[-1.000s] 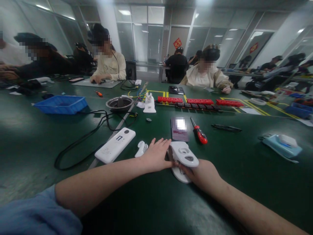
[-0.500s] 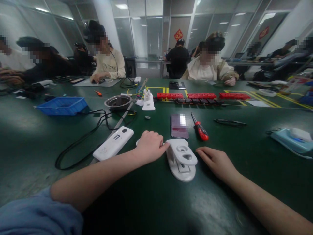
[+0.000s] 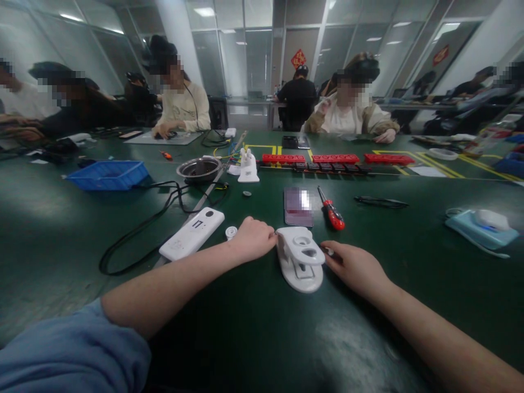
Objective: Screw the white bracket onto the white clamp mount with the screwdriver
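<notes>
A white plastic stand [image 3: 301, 262] with a round ring and a rounded base lies on the green table. My left hand [image 3: 256, 239] is closed at its upper left edge, fingertips pinched on something too small to make out. Just right of the stand, my right hand [image 3: 355, 266] pinches a small white part [image 3: 328, 251] between thumb and finger. A small round white piece [image 3: 231, 233] lies left of my left hand. Behind the stand is a phone [image 3: 298, 207], with a red screwdriver [image 3: 333, 214] to its right.
A white power bank [image 3: 192, 234] and black cables lie left, near a blue tray [image 3: 108, 176] and a metal bowl [image 3: 199, 169]. Black tweezers [image 3: 380, 202] and a light-blue box [image 3: 481, 229] are at right. Red trays [image 3: 335, 159] lie farther back; people sit across the table.
My right hand has moved slightly left, and a small white part now shows in its fingers. The round white piece beside my left hand is now uncovered. The view has shifted slightly.
</notes>
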`<state>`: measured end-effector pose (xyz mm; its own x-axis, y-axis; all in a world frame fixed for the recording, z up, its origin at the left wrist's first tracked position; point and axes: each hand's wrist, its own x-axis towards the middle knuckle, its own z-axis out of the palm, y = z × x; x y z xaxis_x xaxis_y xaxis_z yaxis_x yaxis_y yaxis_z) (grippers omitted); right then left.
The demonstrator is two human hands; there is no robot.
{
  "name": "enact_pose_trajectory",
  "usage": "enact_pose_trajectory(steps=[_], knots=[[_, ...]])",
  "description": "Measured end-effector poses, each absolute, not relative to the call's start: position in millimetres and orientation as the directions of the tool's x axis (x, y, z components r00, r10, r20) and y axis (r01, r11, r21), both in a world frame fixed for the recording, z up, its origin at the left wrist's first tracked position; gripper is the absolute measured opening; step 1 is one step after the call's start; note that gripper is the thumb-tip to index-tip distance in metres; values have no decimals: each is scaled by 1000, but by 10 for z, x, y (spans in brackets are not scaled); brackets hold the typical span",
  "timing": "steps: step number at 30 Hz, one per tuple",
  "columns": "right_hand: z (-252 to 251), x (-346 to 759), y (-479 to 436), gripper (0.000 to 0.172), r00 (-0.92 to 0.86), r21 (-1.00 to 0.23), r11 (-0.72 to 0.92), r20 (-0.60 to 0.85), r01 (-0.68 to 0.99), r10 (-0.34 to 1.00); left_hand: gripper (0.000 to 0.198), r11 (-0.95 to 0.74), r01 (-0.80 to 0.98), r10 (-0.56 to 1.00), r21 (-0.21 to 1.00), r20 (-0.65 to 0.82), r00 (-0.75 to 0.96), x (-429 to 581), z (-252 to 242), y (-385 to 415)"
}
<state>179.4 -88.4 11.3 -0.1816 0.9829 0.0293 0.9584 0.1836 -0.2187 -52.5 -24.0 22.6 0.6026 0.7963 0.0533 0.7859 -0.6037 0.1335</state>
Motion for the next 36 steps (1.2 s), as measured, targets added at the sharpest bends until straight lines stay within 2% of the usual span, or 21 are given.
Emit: enact_pose_trajectory(steps=[2, 4, 6, 8, 12, 14, 16, 18, 20, 22, 25, 28, 30, 31, 33, 36], knots=[[161, 1797, -913, 39, -131, -258, 145, 71, 955, 989, 37, -609, 776, 791, 164, 49, 610, -550, 305, -238], [261, 1791, -959, 42, -83, -360, 136, 160, 923, 984, 39, -618, 757, 783, 212, 88, 615, -573, 442, -282], [404, 1751, -1023, 38, -55, -492, 178, 254, 852, 966, 39, -669, 686, 743, 286, 222, 632, -577, 598, -391], [554, 1661, -1102, 35, -83, -641, 237, 260, 730, 962, 33, -773, 572, 634, 274, 343, 693, -555, 712, -553], [720, 1423, -1250, 28, -327, -855, 224, 69, 467, 942, 28, -918, 388, 376, 81, 482, 791, -465, 686, -855], [704, 1353, -1289, 29, -389, -910, 110, -59, 399, 919, 27, -937, 350, 309, 15, 503, 807, -428, 601, -922], [644, 1335, -1303, 34, -395, -940, -89, -223, 330, 891, 27, -939, 341, 273, -43, 511, 815, -405, 534, -935], [572, 1348, -1303, 39, -412, -928, -283, -363, 244, 836, 26, -935, 338, 235, -110, 522, 820, -392, 506, -924], [515, 1363, -1303, 39, -441, -907, -388, -420, 165, 793, 26, -931, 324, 191, -166, 537, 822, -383, 505, -915], [491, 1377, -1302, 38, -458, -898, -424, -426, 112, 780, 25, -933, 305, 161, -191, 537, 828, -378, 509, -917], [525, 1459, -1251, 35, -426, -912, -389, -407, 135, 808, 26, -935, 318, 182, -159, 555, 812, -386, 487, -919], [564, 1692, -1090, 27, -151, -918, -184, -250, 350, 956, 40, -909, 416, 322, -12, 613, 721, -403, 425, -872], [526, 1896, -943, 19, 50, -793, -102, -90, 601, 995, 55, -871, 482, 439, 89, 581, 685, -404, 370, -808], [482, 1988, -872, 16, 95, -703, -104, -52, 703, 994, 59, -856, 503, 480, 118, 541, 690, -401, 341, -770], [359, 2115, -755, 14, 108, -580, -111, -39, 807, 993, 53, -841, 521, 528, 147, 438, 728, -393, 287, -699], [175, 2142, -670, 18, 62, -548, -63, -21, 834, 998, 36, -829, 526, 557, 190, 355, 751, -391, 237, -636]])
